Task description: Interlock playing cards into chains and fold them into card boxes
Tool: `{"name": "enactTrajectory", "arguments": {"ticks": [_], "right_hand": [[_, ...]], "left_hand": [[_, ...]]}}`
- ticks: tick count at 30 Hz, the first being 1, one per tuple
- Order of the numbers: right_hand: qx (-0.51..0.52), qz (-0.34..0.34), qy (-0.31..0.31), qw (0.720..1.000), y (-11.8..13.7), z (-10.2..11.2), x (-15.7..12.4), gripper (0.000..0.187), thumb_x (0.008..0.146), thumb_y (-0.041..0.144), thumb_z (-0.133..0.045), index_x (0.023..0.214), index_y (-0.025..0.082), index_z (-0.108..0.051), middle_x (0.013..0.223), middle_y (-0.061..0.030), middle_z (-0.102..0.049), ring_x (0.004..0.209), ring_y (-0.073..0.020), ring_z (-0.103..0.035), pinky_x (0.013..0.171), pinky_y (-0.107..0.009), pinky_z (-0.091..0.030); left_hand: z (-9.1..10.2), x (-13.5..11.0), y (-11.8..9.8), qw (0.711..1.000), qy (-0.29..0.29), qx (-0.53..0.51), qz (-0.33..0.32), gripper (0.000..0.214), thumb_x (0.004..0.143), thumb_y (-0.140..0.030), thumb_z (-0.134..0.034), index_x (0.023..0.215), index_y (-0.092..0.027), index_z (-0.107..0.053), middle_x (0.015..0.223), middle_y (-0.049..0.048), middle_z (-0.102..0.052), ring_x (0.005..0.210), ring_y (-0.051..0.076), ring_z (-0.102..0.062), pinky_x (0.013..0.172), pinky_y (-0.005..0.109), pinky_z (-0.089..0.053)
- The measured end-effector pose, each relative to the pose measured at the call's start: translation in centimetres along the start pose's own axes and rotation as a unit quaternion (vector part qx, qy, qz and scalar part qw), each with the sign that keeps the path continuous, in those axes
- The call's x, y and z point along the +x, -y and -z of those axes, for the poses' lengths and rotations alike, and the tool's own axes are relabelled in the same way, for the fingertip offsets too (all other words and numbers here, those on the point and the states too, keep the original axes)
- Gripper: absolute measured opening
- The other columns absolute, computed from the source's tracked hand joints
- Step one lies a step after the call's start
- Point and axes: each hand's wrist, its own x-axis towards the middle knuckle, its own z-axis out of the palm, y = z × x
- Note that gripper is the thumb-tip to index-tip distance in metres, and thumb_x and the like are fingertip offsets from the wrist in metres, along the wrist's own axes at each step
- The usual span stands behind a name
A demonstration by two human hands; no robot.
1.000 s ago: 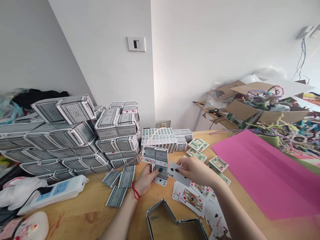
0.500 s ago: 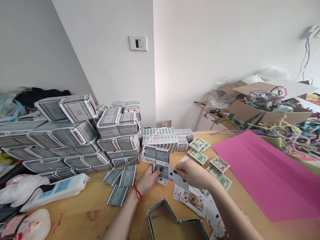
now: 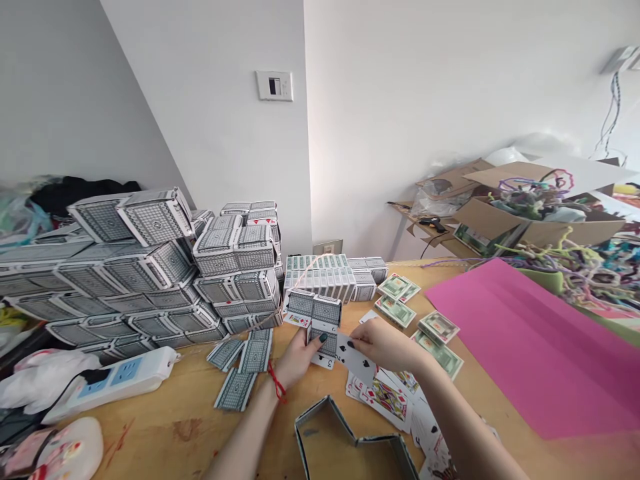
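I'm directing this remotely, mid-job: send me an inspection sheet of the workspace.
Surface: wooden table, reddish stains.
Job's things: folded card piece, patterned backs showing; spade card at its right side, contact unclear; face-up cards nearby.
Clutter: stacked card blocks, left; pink sheet, right.
Hands: left hand grips the folded card piece; right hand pinches the spade card.
Cables: black plug in the power strip; cords on the right wall.
Surroundings: pale walls, switch plate; open cardboard box of fuzzy strands.
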Motion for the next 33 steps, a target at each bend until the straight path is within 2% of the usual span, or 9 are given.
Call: {"name": "enactTrajectory", "arguments": {"ticks": [3,10,14,25,33], "right_hand": [[0.016,0.003,0.013,1.0,-0.3,0.0,0.1,0.025,0.073,0.016,-0.039,0.051,0.018,-0.028,0.048,0.0055,-0.029,0.045,-0.006,-0.03,0.045,-0.021,-0.023],[0.059,-0.018,0.043,0.997,-0.7,0.0,0.1,0.025,0.075,0.018,-0.038,0.051,0.018,-0.03,0.045,0.0052,-0.035,0.04,-0.0066,-0.049,0.041,-0.018,-0.027],[0.09,-0.03,0.072,0.993,-0.6,-0.1,0.1,0.026,0.076,0.02,-0.036,0.052,0.018,-0.029,0.044,0.0052,-0.037,0.038,-0.0072,-0.054,0.036,-0.017,-0.026],[0.118,-0.046,0.078,0.989,-0.8,0.0,0.2,0.026,0.074,0.023,-0.04,0.05,0.018,-0.031,0.041,0.0053,-0.039,0.038,-0.0087,-0.054,0.036,-0.016,-0.032],[0.117,-0.035,0.064,0.99,-1.1,-0.4,0.5,0.025,0.071,0.02,-0.041,0.049,0.019,-0.03,0.04,0.0059,-0.036,0.037,-0.0075,-0.049,0.036,-0.016,-0.031]], "left_hand": [[0.0,-0.1,0.0,1.0,-0.006,0.017,-0.003,0.046,0.07,-0.038,-0.066,0.109,-0.017,-0.053,0.11,0.0086,-0.064,0.109,0.025,-0.053,0.095,0.038,-0.038],[0.0,-0.2,-0.1,0.999,-0.007,0.034,-0.011,0.047,0.071,-0.038,-0.064,0.112,-0.017,-0.052,0.116,0.0094,-0.06,0.112,0.025,-0.051,0.096,0.037,-0.038],[-0.2,-0.2,-0.2,0.999,-0.02,0.047,-0.019,0.045,0.071,-0.038,-0.064,0.109,-0.017,-0.054,0.116,0.0099,-0.06,0.111,0.026,-0.052,0.096,0.038,-0.037],[-0.5,-0.4,-0.5,0.998,-0.035,0.043,-0.011,0.043,0.068,-0.039,-0.067,0.103,-0.016,-0.057,0.111,0.0097,-0.063,0.107,0.026,-0.054,0.094,0.038,-0.039],[-0.6,-0.5,-0.7,0.999,-0.028,0.045,-0.015,0.041,0.069,-0.038,-0.066,0.102,-0.017,-0.057,0.11,0.009,-0.063,0.106,0.026,-0.054,0.093,0.037,-0.04]]}}
